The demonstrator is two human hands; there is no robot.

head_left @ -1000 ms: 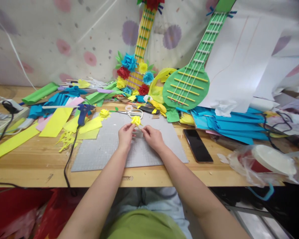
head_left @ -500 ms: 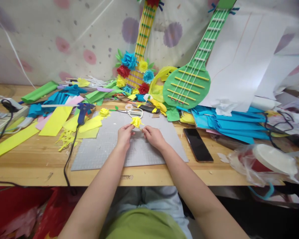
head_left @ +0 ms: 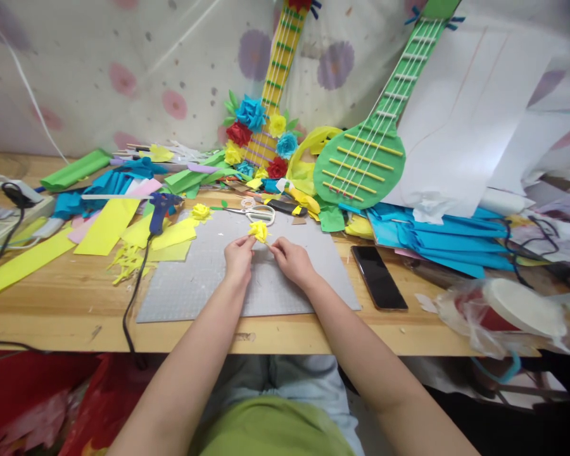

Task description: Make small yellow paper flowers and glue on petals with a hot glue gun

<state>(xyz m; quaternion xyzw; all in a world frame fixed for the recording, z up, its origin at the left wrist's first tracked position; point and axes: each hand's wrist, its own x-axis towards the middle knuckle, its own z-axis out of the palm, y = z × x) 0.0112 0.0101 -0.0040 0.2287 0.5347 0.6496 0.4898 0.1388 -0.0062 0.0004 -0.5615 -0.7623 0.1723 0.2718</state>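
Note:
A small yellow crepe-paper flower [head_left: 258, 231] is held above the grey cutting mat [head_left: 194, 294]. My left hand [head_left: 239, 258] pinches it at its left side, with the fingertips at the petals. My right hand [head_left: 292, 258] is closed on a thin stem or stick that runs down and right from the bloom; its far end is hidden by the fingers. Just behind the flower lie white-handled scissors [head_left: 261, 215]. Another yellow paper flower [head_left: 200, 212] rests at the mat's back left edge.
To the left lie a blue glue gun [head_left: 158, 212] with its black cord, yellow paper strips [head_left: 107, 228] and a power strip [head_left: 28, 212]. A phone [head_left: 379, 278] is right of the mat. Behind stand a green paper lute [head_left: 361, 166], a flower-trimmed yellow one [head_left: 278, 69] and blue paper [head_left: 441, 237].
The flower has turned slightly between my fingers and shifted a little to the left. Both hands keep nearly the same place. The whole view has moved slightly.

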